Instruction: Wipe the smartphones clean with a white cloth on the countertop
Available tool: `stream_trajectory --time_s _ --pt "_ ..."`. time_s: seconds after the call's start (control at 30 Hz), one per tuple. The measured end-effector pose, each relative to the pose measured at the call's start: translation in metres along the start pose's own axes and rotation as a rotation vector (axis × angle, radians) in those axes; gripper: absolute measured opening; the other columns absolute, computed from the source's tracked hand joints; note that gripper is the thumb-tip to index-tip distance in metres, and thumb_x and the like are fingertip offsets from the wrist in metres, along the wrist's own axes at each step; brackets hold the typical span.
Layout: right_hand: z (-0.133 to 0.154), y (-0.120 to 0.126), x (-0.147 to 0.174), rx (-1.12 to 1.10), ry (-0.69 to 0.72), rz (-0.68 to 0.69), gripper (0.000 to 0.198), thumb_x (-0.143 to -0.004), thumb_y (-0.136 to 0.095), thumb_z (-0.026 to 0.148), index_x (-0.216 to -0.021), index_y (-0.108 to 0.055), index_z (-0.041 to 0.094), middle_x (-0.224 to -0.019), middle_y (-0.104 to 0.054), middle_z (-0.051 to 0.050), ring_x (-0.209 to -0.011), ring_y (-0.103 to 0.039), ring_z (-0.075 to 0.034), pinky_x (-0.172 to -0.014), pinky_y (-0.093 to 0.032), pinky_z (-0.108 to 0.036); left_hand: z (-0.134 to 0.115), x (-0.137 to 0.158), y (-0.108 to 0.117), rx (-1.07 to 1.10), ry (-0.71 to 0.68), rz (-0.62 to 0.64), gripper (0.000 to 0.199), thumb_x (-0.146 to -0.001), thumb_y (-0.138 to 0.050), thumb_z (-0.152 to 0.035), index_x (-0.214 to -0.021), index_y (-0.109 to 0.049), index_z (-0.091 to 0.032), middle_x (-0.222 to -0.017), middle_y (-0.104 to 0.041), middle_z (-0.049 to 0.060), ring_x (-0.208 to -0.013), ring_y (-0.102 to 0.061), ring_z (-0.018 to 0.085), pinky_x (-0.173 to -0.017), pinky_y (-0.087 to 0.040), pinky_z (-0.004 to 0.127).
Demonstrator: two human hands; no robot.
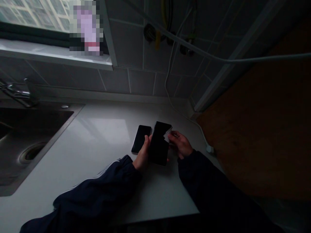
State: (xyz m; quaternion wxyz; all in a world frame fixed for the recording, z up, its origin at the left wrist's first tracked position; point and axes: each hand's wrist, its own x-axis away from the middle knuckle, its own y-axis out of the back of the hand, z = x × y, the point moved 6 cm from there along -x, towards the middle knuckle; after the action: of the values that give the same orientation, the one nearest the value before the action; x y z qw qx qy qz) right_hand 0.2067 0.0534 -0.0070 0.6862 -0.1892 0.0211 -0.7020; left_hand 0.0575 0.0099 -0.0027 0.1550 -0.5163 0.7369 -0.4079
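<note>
The left hand (143, 154) holds a dark phone (160, 144) raised off the bench (102, 142), fingers wrapped round its left edge, so that grip is closed on the phone. The right hand (181, 145) sits at three o'clock from the phone, fingertips pinched at its upper right edge, where a small pale piece (168, 133) shows; in the dim light it is hard to tell whether that is a plug, a card or a peeled corner of film. That grip looks nearly closed on the pale piece. A second phone (141, 138) lies flat on the bench at nine o'clock from the held one, just beside the left thumb, screen dark.

The step in hand seems to be fine work at the held phone's edge, with the left hand steadying and the right doing the fiddling. The next move likely calls for a firm, unmoving left grip and a small, exact pinch from the right, kept clear of the second phone.

The bench is pale, smooth and glossy, catching a patch of window light at ten o'clock from the hands. A steel sink (26, 152) is set in it well apart at nine o'clock, with a tap (17, 94) behind. A white cable (184, 116) runs down the tiled wall (136, 81) at twelve o'clock and ends near the bench's right edge. A brown panel (262, 136) fills the three o'clock side, and a window sill (55, 55) sits at eleven o'clock. The room is dim.
</note>
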Motion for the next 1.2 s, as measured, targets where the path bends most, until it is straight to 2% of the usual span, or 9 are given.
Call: stream_trajectory --time_s 0.17,0.37,0.47,0.57,0.73,0.9,1.07,1.2 --pt "0.002 0.005 -0.001 0.001 0.020 -0.034 0.042 -0.059 -0.092 0.044 -0.077 -0.064 0.019 -0.075 -0.068 0.001 -0.068 -0.064 -0.015 -0.060 -0.054 -0.027 -0.001 0.000 0.000 -0.002 -0.003 -0.003 0.064 -0.095 -0.049 -0.064 -0.146 -0.048 -0.027 -0.122 -0.068 0.014 -0.106 -0.070 0.030 -0.081 -0.063 0.044" --pt "0.006 0.015 -0.001 -0.065 0.062 -0.115 0.031 -0.062 -0.081 0.037 -0.070 -0.054 0.023 -0.061 -0.060 0.005 -0.054 -0.055 -0.013 -0.049 -0.043 -0.023 -0.001 0.000 0.002 0.034 0.012 0.027 0.070 -0.090 -0.052 -0.069 -0.148 -0.044 -0.030 -0.130 -0.065 0.015 -0.104 -0.071 0.032 -0.076 -0.064 0.044" --pt "0.008 0.016 -0.001 -0.083 0.079 -0.123 0.026 -0.062 -0.076 0.034 -0.067 -0.052 0.024 -0.064 -0.062 0.002 -0.059 -0.058 -0.015 -0.053 -0.046 -0.026 -0.005 0.001 0.001 0.057 -0.046 0.057 0.071 -0.090 -0.052 -0.070 -0.147 -0.044 -0.029 -0.132 -0.064 0.015 -0.107 -0.070 0.032 -0.077 -0.064 0.045" --pt "0.009 0.014 -0.001 -0.071 0.094 -0.109 0.024 -0.065 -0.076 0.036 -0.068 -0.055 0.024 -0.067 -0.065 0.001 -0.061 -0.059 -0.015 -0.056 -0.047 -0.027 -0.007 0.000 0.000 0.056 -0.034 0.067 0.074 -0.087 -0.054 -0.072 -0.144 -0.045 -0.026 -0.131 -0.064 0.016 -0.109 -0.069 0.034 -0.077 -0.064 0.045" --pt "0.005 0.009 0.001 -0.018 0.127 -0.023 0.029 -0.070 -0.080 0.041 -0.070 -0.058 0.022 -0.060 -0.059 0.004 -0.052 -0.051 -0.011 -0.052 -0.042 -0.024 -0.004 -0.002 0.003 0.082 -0.006 0.082 0.079 -0.087 -0.052 -0.075 -0.148 -0.042 -0.027 -0.131 -0.063 0.017 -0.107 -0.069 0.036 -0.072 -0.064 0.045" --pt "-0.001 0.002 0.006 0.023 0.061 0.071 0.031 -0.075 -0.077 0.047 -0.073 -0.057 0.023 -0.058 -0.062 0.003 -0.049 -0.058 -0.015 -0.047 -0.044 -0.026 -0.001 -0.002 0.005 0.077 0.014 0.069 0.077 -0.086 -0.054 -0.074 -0.148 -0.044 -0.029 -0.133 -0.063 0.015 -0.109 -0.068 0.035 -0.077 -0.063 0.046" --pt "0.006 0.002 0.006 0.024 0.098 0.038 0.037 -0.070 -0.080 0.049 -0.071 -0.053 0.023 -0.056 -0.062 0.003 -0.046 -0.060 -0.015 -0.043 -0.042 -0.024 0.002 -0.003 0.006 0.076 0.045 0.055 0.076 -0.088 -0.053 -0.072 -0.150 -0.044 -0.029 -0.127 -0.067 0.014 -0.108 -0.069 0.032 -0.088 -0.060 0.048" --pt "0.003 0.001 0.003 0.032 0.045 0.049 0.043 -0.064 -0.085 0.049 -0.086 -0.060 0.023 -0.065 -0.064 0.004 -0.047 -0.060 -0.013 -0.040 -0.046 -0.023 0.006 -0.004 0.006 0.078 0.102 0.072 0.075 -0.092 -0.041 -0.074 -0.149 -0.047 -0.025 -0.120 -0.070 0.015 -0.105 -0.070 0.034 -0.087 -0.059 0.049"
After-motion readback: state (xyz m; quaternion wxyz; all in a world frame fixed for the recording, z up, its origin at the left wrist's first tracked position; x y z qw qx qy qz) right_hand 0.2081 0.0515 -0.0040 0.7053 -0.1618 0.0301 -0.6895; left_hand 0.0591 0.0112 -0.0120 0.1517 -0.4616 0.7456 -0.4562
